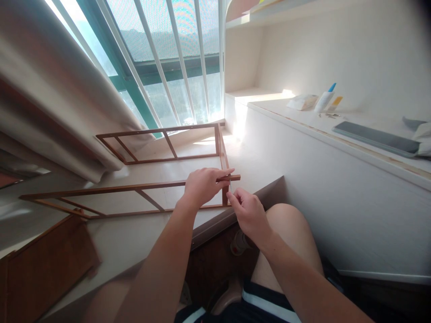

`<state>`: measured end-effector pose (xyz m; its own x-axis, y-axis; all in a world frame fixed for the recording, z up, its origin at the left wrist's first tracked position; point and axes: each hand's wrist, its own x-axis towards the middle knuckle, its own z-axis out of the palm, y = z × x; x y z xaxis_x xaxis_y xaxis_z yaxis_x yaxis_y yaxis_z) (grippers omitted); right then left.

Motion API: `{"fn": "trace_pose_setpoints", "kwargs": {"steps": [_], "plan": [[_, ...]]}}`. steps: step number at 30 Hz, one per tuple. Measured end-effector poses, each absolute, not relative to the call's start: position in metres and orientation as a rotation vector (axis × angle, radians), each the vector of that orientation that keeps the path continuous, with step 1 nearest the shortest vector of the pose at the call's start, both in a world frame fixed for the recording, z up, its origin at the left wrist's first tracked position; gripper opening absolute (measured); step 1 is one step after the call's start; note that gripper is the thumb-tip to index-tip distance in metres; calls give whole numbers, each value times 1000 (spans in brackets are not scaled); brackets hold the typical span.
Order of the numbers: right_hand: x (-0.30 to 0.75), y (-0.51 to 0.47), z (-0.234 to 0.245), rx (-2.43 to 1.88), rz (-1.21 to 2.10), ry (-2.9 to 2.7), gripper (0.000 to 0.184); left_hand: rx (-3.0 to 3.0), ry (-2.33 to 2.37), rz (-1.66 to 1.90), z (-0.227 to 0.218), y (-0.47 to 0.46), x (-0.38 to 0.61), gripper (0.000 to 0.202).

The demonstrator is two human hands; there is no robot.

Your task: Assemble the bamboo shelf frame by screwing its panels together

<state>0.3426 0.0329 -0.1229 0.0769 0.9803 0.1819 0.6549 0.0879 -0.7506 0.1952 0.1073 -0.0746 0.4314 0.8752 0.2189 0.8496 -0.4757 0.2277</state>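
A brown wooden frame of slim bars lies on the white window ledge, its two long sides running left to right and joined by a short bar at the right. My left hand is closed over the near side's top rail by the right-hand corner, fingers pinching the bar near its end. Just below that corner, my right hand is closed around a thin metal rod that points up to the rail. Most of the rod is hidden in the fingers, so its exact kind cannot be told.
Loose brown wooden panels lie at the lower left beside a curtain. A barred window stands behind the frame. On the white counter at right are a blue-tipped bottle, a yellow-capped tube and a dark flat case.
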Motion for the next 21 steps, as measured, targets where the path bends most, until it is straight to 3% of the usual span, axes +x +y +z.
{"fn": "trace_pose_setpoints", "kwargs": {"steps": [21], "plan": [[338, 38, -132, -1427, 851, -1456, 42, 2590, 1552, 474, -76, 108, 195, 39]]}}
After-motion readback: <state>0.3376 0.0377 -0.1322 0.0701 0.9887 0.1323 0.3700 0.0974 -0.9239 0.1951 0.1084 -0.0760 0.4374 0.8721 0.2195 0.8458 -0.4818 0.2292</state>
